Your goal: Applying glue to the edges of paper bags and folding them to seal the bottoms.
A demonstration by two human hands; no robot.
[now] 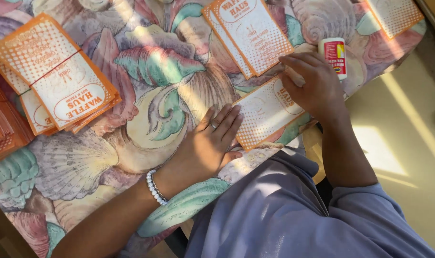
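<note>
An orange and white paper bag (264, 112) lies flat on the shell-patterned tablecloth (145, 71). My left hand (211, 143) rests flat, fingers together, on the bag's left end. It wears a ring and a pearl bracelet. My right hand (313, 83) presses down on the bag's right end with bent fingers; whether something small is under them I cannot tell. A white glue stick with a red label (335, 55) lies on the table just beyond my right hand.
A banded stack of the same bags (55, 79) sits at the left, with more orange ones (2, 129) at the edge. A second pile (250, 33) lies beyond the flat bag, another (394, 14) at top right. The table edge runs diagonally; a sunlit floor (408, 143) is at right.
</note>
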